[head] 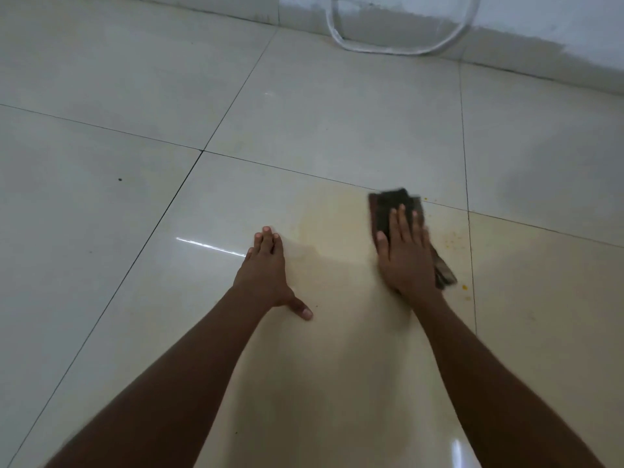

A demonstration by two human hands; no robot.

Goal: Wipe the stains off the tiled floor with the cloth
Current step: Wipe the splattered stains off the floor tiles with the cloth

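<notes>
A dark brown folded cloth (393, 206) lies flat on the glossy cream tiled floor (304, 106). My right hand (407, 255) presses on the cloth with straight fingers. A pale yellow smear (324, 228) spreads over the tile to the left of the cloth. Small orange-yellow specks (452, 238) dot the tile to the right of the cloth. My left hand (268, 268) rests flat on the floor, fingers straight and thumb spread, left of the smear.
A white hose loop (398, 45) lies against the grey wall base (540, 52) at the back. Dark grout lines cross the floor. A small dark spot (120, 179) sits on the left tile.
</notes>
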